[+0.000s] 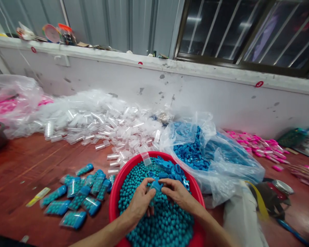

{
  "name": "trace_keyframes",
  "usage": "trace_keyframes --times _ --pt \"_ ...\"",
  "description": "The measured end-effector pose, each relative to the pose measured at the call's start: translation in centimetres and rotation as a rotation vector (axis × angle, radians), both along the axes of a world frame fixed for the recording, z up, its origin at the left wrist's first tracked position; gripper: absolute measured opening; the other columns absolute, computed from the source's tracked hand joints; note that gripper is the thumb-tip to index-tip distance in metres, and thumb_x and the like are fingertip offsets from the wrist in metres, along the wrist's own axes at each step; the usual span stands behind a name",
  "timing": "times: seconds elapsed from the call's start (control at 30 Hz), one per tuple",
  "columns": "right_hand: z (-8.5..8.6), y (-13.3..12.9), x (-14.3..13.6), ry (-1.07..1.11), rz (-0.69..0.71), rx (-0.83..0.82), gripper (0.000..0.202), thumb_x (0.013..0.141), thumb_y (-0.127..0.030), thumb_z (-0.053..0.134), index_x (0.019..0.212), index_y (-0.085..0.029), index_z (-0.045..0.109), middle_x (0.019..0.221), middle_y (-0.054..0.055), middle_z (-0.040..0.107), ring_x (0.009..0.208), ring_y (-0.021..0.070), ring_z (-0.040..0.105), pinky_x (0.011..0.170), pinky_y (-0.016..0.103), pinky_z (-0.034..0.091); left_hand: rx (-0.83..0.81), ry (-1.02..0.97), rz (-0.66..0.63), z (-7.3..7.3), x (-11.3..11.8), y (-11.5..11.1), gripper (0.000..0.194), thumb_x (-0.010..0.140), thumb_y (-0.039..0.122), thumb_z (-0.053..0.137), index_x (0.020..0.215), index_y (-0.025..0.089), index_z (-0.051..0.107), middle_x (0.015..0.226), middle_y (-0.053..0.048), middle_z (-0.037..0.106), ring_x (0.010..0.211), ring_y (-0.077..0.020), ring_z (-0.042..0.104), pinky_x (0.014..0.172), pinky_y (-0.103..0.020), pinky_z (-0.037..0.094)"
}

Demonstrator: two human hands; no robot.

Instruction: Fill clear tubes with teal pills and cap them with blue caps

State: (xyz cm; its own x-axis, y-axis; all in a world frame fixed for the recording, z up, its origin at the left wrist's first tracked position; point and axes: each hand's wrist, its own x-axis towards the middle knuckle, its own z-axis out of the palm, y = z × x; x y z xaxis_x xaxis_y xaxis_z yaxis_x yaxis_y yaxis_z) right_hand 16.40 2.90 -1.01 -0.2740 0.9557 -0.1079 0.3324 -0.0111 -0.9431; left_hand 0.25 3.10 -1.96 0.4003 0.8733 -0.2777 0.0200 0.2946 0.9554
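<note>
Both my hands are over a red basin [113,195] filled with teal beads [159,223]. Between the fingers of my left hand [140,200] is a small plastic bottle with a blue cap [156,185]. My right hand [177,192] pinches the blue cap from the other side. The fingers partly cover the bottle, so its contents are hard to make out. Loose blue caps [170,169] lie on the beads at the basin's far right side. A clear empty tube [145,158] leans at the far rim.
Filled bottles with blue caps [78,197] lie left of the basin on the red table [23,164]. Clear tubes [92,116] are heaped along the wall. A plastic bag of blue caps [193,151] sits behind the basin, with pink pieces [260,145] farther right.
</note>
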Motion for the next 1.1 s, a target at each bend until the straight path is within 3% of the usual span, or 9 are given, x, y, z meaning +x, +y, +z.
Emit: trace_keyframes --times 0.1,0.2,0.27,0.33,0.47,0.57,0.73,0.9,1.1 --pt "-0.6 0.4 -0.2 0.092 -0.229 -0.1 0.029 0.065 -0.027 0.059 0.091 -0.015 0.055 0.06 -0.006 0.047 0.042 0.0081 0.043 0.036 0.019 0.037 0.049 0.01 -0.053 0.1 -0.2 0.0 0.034 0.077 0.04 0.043 0.104 0.02 0.037 0.053 0.009 0.044 0.03 -0.0046 0.04 0.028 -0.014 0.026" --pt "0.0 0.2 -1.0 0.105 -0.333 -0.034 0.033 0.066 -0.028 0.059 0.097 -0.015 0.056 0.069 -0.001 0.058 0.055 0.0139 0.056 0.05 0.025 0.048 0.101 0.021 -0.071 0.0 -0.1 -0.1 0.029 0.079 0.037 0.041 0.102 0.02 0.039 0.056 0.009 0.042 0.032 -0.0041 0.035 0.031 -0.015 0.029" --pt "0.5 -0.4 -1.7 0.047 -0.287 0.074 0.037 0.072 -0.029 0.055 0.106 -0.015 0.055 0.086 0.004 0.063 0.078 0.0193 0.06 0.07 0.031 0.05 0.121 0.019 -0.046 -0.1 0.0 -0.3 0.031 0.078 0.035 0.043 0.106 0.02 0.04 0.057 0.008 0.042 0.035 -0.0047 0.034 0.034 -0.017 0.029" --pt "0.8 -1.2 -2.3 -0.055 -0.161 0.144 0.046 0.076 -0.03 0.053 0.119 -0.015 0.048 0.112 0.008 0.058 0.105 0.0228 0.052 0.089 0.036 0.041 0.108 0.026 0.018 -0.2 0.0 -0.4 0.039 0.077 0.034 0.046 0.113 0.02 0.04 0.06 0.007 0.045 0.04 -0.0063 0.036 0.037 -0.018 0.03" --pt "0.3 -2.4 -3.1 -0.267 0.031 0.084 0.096 0.062 -0.032 0.069 0.137 -0.008 0.015 0.142 0.018 0.02 0.13 0.0278 0.016 0.103 0.042 0.022 0.099 -0.046 0.095 -0.3 -0.3 -0.2 0.052 0.075 0.034 0.049 0.123 0.019 0.039 0.082 -0.001 0.059 0.065 -0.014 0.052 0.063 -0.025 0.042" --pt "0.0 -2.6 -3.5 -0.362 0.047 0.114 0.11 0.053 -0.033 0.076 0.137 -0.004 0.011 0.139 0.024 0.019 0.128 0.0313 0.02 0.101 0.043 0.026 0.118 -0.108 0.046 -0.1 -0.4 -0.1 0.047 0.074 0.032 0.051 0.118 0.017 0.044 0.093 -0.003 0.061 0.082 -0.0171 0.053 0.078 -0.028 0.04" --pt "-0.3 -2.6 -4.3 -0.471 -0.075 0.361 0.077 0.064 -0.032 0.064 0.128 -0.009 0.03 0.12 0.019 0.047 0.107 0.0293 0.05 0.087 0.041 0.042 0.12 -0.059 0.081 0.4 0.0 -0.2 0.037 0.075 0.028 0.05 0.111 0.018 0.048 0.075 0.002 0.058 0.074 -0.0148 0.052 0.071 -0.025 0.04" --pt "-0.8 -2.9 -4.4 -0.683 -0.031 0.442 0.074 0.063 -0.033 0.062 0.126 -0.01 0.032 0.112 0.02 0.051 0.093 0.033 0.058 0.074 0.044 0.048 0.173 0.037 0.125 -0.2 0.3 -0.6 0.031 0.077 0.028 0.047 0.106 0.018 0.05 0.077 0.001 0.059 0.072 -0.015 0.051 0.07 -0.025 0.04" --pt "-1.0 -2.9 -4.2 -0.693 -0.034 0.478 0.065 0.058 -0.032 0.065 0.114 -0.008 0.041 0.099 0.017 0.056 0.084 0.0311 0.06 0.067 0.041 0.05 0.166 0.022 0.157 -0.5 1.1 -0.8 0.021 0.075 0.026 0.048 0.093 0.018 0.053 0.084 -0.001 0.061 0.079 -0.017 0.054 0.072 -0.025 0.04"
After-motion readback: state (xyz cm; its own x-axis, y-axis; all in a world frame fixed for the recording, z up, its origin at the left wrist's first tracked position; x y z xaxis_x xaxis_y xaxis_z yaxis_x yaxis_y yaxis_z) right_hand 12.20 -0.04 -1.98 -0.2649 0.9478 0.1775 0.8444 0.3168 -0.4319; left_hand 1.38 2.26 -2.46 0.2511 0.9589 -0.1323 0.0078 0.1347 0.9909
